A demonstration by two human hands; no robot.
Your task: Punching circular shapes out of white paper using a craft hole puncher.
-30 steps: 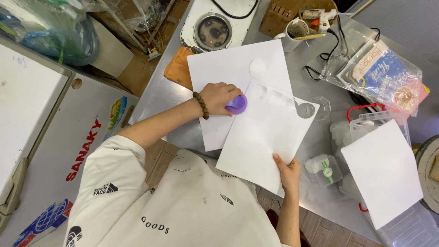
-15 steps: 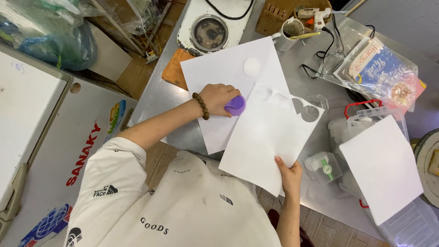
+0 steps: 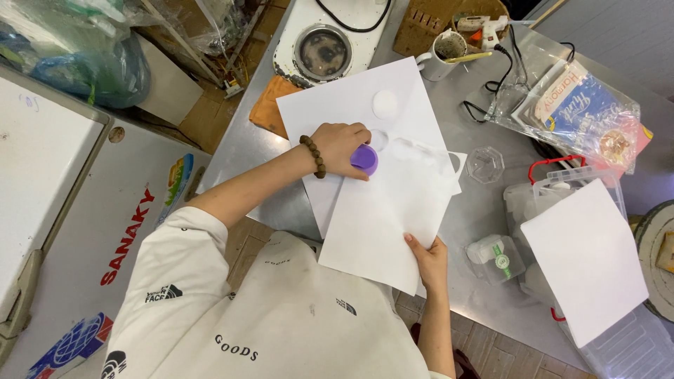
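You are pressing a purple round punch onto the top white sheet with your left hand closed over it, while your right hand is pinching that sheet's near edge on the tabletop. Several round holes are already cut and one paper disc is lying on the lower sheet; much paper is remaining uncut. Since the earlier frame, the top sheet is sitting slightly further right.

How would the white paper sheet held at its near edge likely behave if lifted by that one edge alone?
The white paper sheet looks thin and wide, so it would probably droop, feeling light. Circles are cut out near its far edge, so it may tear there. The right hand pinches one edge while the left hand presses a purple round tool on it; unpinned, it would likely slide on the metal table.
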